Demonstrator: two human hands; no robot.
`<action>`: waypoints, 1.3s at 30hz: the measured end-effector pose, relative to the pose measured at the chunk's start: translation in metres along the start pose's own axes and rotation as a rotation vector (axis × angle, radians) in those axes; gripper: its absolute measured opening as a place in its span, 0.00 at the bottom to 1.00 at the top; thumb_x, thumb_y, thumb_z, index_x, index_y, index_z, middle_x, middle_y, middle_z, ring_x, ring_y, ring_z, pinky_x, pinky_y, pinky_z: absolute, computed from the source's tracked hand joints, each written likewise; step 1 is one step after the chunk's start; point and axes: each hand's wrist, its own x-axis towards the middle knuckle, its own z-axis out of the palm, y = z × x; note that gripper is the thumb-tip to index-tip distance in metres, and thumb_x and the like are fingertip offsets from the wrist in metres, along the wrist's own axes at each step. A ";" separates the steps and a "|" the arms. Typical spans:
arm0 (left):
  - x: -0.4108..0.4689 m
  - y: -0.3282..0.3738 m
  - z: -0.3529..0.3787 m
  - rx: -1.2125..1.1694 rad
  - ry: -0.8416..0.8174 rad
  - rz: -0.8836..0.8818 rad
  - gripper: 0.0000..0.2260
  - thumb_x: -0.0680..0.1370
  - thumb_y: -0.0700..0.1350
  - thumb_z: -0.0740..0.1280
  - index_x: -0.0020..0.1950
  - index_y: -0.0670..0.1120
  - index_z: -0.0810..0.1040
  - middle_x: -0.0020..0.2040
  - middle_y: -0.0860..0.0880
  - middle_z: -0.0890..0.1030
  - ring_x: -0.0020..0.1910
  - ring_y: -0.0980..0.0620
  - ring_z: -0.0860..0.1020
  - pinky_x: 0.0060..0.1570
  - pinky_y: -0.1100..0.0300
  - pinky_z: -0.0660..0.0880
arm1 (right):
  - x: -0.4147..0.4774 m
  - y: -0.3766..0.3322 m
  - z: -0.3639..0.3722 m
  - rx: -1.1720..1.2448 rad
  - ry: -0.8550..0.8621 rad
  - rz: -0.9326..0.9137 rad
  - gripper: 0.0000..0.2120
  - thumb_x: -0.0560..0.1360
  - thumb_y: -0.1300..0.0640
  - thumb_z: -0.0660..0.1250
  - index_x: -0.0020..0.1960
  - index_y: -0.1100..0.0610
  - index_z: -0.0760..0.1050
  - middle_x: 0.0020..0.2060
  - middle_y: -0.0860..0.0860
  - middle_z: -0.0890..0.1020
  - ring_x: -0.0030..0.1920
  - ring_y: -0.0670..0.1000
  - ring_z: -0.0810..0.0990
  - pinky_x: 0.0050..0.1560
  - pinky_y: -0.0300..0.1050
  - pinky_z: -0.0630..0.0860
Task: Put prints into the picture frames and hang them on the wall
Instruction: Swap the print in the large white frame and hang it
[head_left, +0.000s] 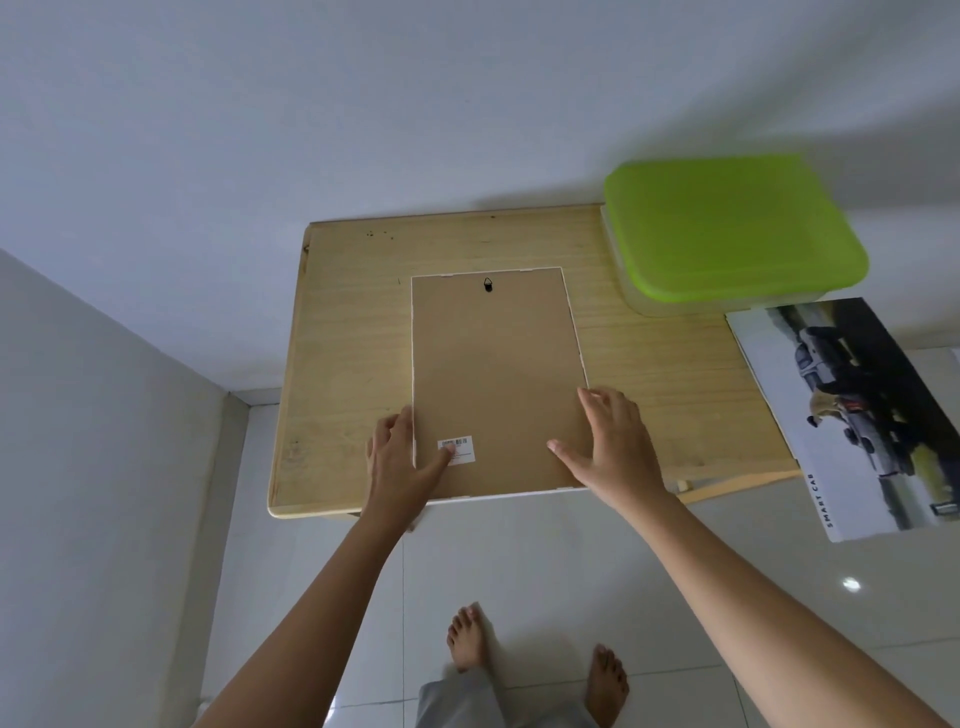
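A picture frame (493, 364) lies face down on the wooden table (353, 338), its brown backing board up, a black hanging hook (488, 285) near its far edge and a barcode sticker (460, 448) near its front left corner. My left hand (402, 460) rests at the frame's left front edge with the thumb on the backing by the sticker. My right hand (605, 439) lies flat on the backing at the frame's right front corner, fingers straight and spread. A print of a silver truck (852, 410) overhangs the table's right end.
A clear plastic box with a green lid (727, 228) stands at the table's back right corner against the white wall (311, 104). A second wall (104, 441) closes off the left. My bare feet (535, 665) stand on glossy white floor tiles before the table.
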 end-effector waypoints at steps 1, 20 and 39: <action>0.002 0.001 -0.001 0.026 0.009 0.006 0.34 0.72 0.53 0.71 0.73 0.45 0.61 0.64 0.46 0.66 0.64 0.45 0.65 0.65 0.50 0.64 | 0.003 -0.005 0.001 -0.040 -0.023 -0.049 0.35 0.72 0.41 0.65 0.72 0.58 0.60 0.69 0.56 0.64 0.70 0.56 0.61 0.66 0.50 0.64; 0.029 -0.001 -0.016 -0.172 -0.064 0.030 0.21 0.75 0.39 0.67 0.67 0.42 0.70 0.51 0.51 0.70 0.45 0.56 0.73 0.50 0.66 0.71 | 0.048 -0.074 0.012 -0.102 -0.385 -0.164 0.39 0.73 0.42 0.62 0.75 0.47 0.42 0.76 0.49 0.41 0.75 0.52 0.39 0.74 0.53 0.43; 0.058 0.000 -0.018 -0.230 -0.027 -0.059 0.17 0.72 0.38 0.70 0.61 0.44 0.77 0.49 0.48 0.76 0.43 0.55 0.75 0.40 0.80 0.67 | 0.088 -0.125 0.025 -0.329 -0.577 -0.279 0.34 0.76 0.39 0.56 0.74 0.41 0.40 0.74 0.43 0.35 0.75 0.53 0.37 0.73 0.60 0.49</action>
